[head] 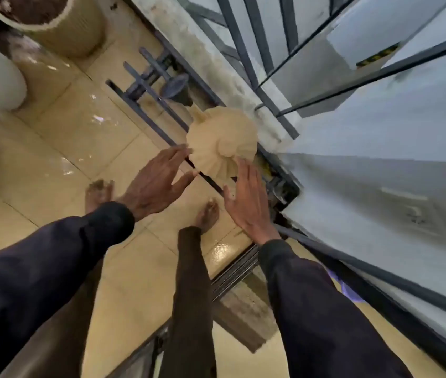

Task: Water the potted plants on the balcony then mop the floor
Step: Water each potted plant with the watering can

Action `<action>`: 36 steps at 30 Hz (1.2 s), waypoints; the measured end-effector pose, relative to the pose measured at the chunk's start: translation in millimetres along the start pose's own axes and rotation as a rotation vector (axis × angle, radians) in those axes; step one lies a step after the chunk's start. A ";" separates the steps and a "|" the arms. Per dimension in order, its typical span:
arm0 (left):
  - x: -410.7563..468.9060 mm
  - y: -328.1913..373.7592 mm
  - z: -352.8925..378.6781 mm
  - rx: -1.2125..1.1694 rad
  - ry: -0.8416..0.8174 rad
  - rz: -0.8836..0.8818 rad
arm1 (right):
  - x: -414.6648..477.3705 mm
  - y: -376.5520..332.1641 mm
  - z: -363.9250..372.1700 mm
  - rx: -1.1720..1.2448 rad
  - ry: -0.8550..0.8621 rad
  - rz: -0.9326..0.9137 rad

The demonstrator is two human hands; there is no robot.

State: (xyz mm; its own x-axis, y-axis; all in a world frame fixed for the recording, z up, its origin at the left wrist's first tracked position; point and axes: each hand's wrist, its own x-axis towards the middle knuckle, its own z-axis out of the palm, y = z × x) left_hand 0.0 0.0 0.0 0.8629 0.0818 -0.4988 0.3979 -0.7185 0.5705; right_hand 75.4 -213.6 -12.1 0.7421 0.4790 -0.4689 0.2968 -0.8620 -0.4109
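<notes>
On the balcony floor: tiles wet, sheen visible. Potted plants stood upper left, soil dark; watering judged done. Cream mop head lay by the railing base. Left hand and right hand, each grip spread and empty, flanked it. Mopping judged outstanding.

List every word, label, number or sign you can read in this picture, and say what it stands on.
No readable text anywhere.
Yellow-and-black striped strip on the pale panel beyond the railing: a marking only; if it carries letters, they are too blurred to read.
Planters, floor tiles, cream pleated object, sleeves: no print visible.
</notes>
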 end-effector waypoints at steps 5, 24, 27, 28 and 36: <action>35.9 9.2 47.5 -0.046 0.083 0.010 | 31.2 57.4 7.5 0.000 -0.047 0.029; 32.9 -32.3 74.3 -0.271 0.223 -0.155 | 75.8 54.9 63.6 0.284 -0.126 0.037; 20.4 -37.8 70.5 -0.310 0.226 -0.176 | 70.5 35.9 58.2 0.152 -0.057 -0.024; 14.8 -39.5 67.9 -0.319 0.230 -0.189 | 67.6 29.9 54.9 0.123 -0.038 -0.038; -38.8 -65.6 49.8 -0.613 0.197 -0.471 | 10.3 -49.4 27.1 0.168 -0.029 -0.053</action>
State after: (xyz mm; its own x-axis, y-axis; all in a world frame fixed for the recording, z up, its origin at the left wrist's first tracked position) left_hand -75.1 9.6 -50.6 0.5775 0.4440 -0.6851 0.7857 -0.0744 0.6141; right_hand 52.0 -161.6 -17.9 0.7099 0.5294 -0.4645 0.2286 -0.7970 -0.5590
